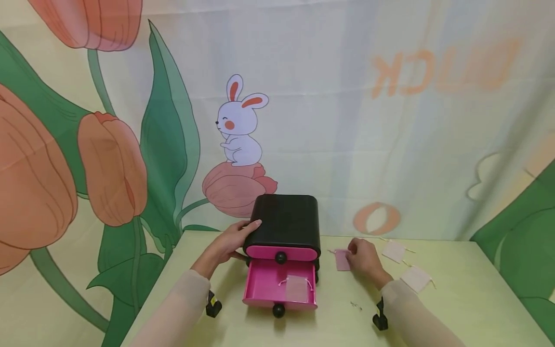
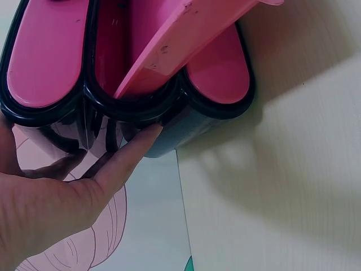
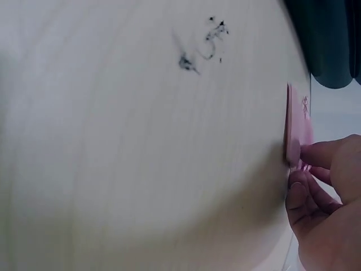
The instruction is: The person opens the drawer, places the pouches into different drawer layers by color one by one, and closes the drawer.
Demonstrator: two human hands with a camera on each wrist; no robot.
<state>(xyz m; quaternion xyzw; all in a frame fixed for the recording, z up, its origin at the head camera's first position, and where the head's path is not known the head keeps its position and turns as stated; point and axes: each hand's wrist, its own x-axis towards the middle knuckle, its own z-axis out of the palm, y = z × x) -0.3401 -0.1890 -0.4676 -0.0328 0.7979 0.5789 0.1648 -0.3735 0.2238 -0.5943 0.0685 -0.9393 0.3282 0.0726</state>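
My left hand (image 1: 231, 239) rests against the left side of a black cabinet (image 1: 286, 217) with pink drawers, its thumb on the top edge. In the left wrist view its fingers (image 2: 127, 158) lie fairly straight along the cabinet's side. The middle drawer (image 1: 264, 279) is pulled out, and a pale drawstring pouch (image 1: 297, 289) lies in it toward the right. To the right of the cabinet, my right hand (image 1: 366, 260) pinches the edge of a pink drawstring pouch (image 1: 342, 260) at the table. In the right wrist view that pouch (image 3: 294, 127) looks flat and thin.
Two pale drawstring pouches, one farther back (image 1: 393, 251) and one nearer (image 1: 416, 278), lie right of my right hand. Small thin dark pieces (image 1: 356, 305), too small to identify, lie on the pale table (image 1: 338, 327). A printed curtain (image 1: 325, 120) hangs behind the table.
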